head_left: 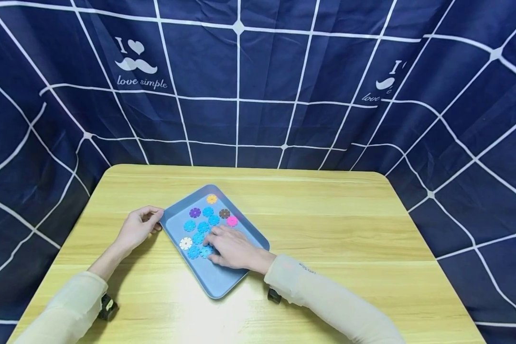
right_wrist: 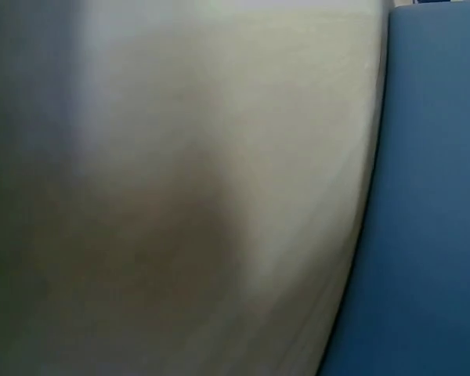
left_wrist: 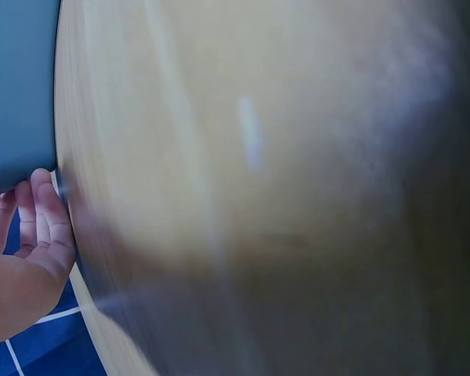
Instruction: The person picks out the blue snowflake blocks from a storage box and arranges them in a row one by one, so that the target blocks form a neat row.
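Note:
A grey-blue tray [head_left: 219, 278] lies turned at an angle on the table and holds several notched plastic discs. My left hand [head_left: 136, 228] pinches the tray's left corner between thumb and fingers; the left wrist view shows the fingertips at the tray's [left_wrist: 19, 86] edge. Over the discs, my right hand [head_left: 234, 248] reaches in from the right, fingers loosely bent and fingertips at the blue discs [head_left: 193, 252]. Its palm side is hidden. Around these lie a white disc [head_left: 186, 243], a purple disc [head_left: 195, 212], an orange disc [head_left: 212, 198], a brown disc [head_left: 224, 213] and a pink disc [head_left: 232, 220].
The wood-grain table [head_left: 327, 220] extends on all sides of the tray. Dark blue curtains [head_left: 262, 119] with white lines hang behind and at both sides. Pale sleeves [head_left: 327, 296] cover both forearms. The tray's blue wall [right_wrist: 423, 196] fills the right of the right wrist view.

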A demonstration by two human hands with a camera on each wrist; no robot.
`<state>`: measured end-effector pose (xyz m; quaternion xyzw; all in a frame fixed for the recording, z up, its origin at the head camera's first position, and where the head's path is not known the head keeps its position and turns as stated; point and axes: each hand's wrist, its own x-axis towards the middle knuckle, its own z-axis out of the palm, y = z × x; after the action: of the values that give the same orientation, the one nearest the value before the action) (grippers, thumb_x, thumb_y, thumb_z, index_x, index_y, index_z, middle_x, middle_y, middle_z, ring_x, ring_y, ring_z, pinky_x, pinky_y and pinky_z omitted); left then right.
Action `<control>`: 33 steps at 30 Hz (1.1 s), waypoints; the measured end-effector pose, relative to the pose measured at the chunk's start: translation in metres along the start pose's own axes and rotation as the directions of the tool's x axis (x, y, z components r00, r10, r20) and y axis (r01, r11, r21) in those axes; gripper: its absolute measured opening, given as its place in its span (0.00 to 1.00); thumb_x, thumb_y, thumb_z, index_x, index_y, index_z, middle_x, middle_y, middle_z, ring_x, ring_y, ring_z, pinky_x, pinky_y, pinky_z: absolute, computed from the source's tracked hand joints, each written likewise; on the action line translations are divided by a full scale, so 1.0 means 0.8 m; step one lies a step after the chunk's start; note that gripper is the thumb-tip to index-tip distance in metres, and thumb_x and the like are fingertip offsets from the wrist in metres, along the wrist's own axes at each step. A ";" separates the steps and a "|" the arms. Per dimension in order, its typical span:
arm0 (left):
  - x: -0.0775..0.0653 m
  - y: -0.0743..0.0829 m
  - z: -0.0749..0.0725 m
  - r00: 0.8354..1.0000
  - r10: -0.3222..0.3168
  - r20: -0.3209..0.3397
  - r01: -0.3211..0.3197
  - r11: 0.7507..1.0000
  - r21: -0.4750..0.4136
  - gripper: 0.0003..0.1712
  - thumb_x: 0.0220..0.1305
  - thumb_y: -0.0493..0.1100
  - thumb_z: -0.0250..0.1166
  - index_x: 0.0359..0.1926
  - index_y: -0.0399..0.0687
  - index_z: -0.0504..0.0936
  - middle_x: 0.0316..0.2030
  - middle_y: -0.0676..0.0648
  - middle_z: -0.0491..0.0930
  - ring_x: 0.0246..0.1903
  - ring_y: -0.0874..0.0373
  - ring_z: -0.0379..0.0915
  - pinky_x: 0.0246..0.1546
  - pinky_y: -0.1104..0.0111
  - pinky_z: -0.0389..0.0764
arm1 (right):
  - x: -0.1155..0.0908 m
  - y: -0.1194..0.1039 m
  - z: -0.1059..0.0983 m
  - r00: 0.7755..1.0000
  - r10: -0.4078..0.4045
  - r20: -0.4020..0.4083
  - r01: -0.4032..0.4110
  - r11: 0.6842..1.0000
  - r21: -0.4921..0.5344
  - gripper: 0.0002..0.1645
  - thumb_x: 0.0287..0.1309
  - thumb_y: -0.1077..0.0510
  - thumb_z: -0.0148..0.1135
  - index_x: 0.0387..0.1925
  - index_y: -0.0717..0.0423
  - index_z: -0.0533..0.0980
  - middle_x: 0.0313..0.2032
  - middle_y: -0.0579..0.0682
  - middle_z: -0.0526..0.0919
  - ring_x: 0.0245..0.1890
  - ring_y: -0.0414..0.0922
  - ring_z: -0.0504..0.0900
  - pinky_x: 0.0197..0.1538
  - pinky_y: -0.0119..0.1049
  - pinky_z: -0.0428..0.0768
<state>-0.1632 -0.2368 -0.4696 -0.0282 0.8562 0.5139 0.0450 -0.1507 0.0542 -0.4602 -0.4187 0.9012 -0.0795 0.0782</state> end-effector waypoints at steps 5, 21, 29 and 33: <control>-0.001 -0.002 0.000 1.000 0.006 -0.002 -0.006 1.000 -0.004 0.22 0.81 0.46 0.58 0.59 0.29 0.81 0.31 0.48 0.85 0.27 0.67 0.79 0.27 0.72 0.81 | -0.003 -0.001 0.001 1.000 0.003 -0.015 -0.002 1.000 0.029 0.21 0.68 0.46 0.70 0.58 0.47 0.83 0.49 0.43 0.84 0.43 0.37 0.72 0.53 0.30 0.78; -0.002 -0.012 -0.003 0.999 0.038 0.005 -0.038 0.999 0.001 0.22 0.82 0.46 0.58 0.60 0.29 0.81 0.32 0.46 0.86 0.26 0.66 0.79 0.27 0.72 0.81 | -0.011 -0.013 0.007 0.993 0.040 -0.114 -0.024 0.990 0.138 0.05 0.70 0.54 0.68 0.45 0.44 0.83 0.44 0.39 0.88 0.46 0.36 0.82 0.51 0.26 0.78; 0.004 -0.014 -0.004 0.999 0.049 0.006 -0.049 0.999 -0.007 0.22 0.82 0.45 0.58 0.59 0.28 0.81 0.33 0.45 0.86 0.27 0.67 0.79 0.30 0.73 0.83 | -0.024 -0.009 -0.003 0.985 0.066 -0.159 -0.044 0.989 0.139 0.03 0.70 0.53 0.68 0.44 0.43 0.84 0.42 0.39 0.88 0.44 0.36 0.83 0.49 0.28 0.81; 0.005 -0.014 -0.005 0.999 0.050 0.007 -0.050 0.999 -0.004 0.22 0.82 0.45 0.58 0.59 0.28 0.81 0.33 0.44 0.86 0.27 0.67 0.79 0.29 0.73 0.82 | -0.034 -0.005 -0.008 0.979 0.091 -0.183 -0.065 0.988 0.142 0.03 0.70 0.52 0.69 0.43 0.41 0.84 0.41 0.38 0.87 0.44 0.36 0.83 0.46 0.29 0.81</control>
<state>-0.1664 -0.2457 -0.4783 -0.0048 0.8554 0.5168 0.0351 -0.1316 0.0734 -0.4513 -0.3672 0.9129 -0.1767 0.0237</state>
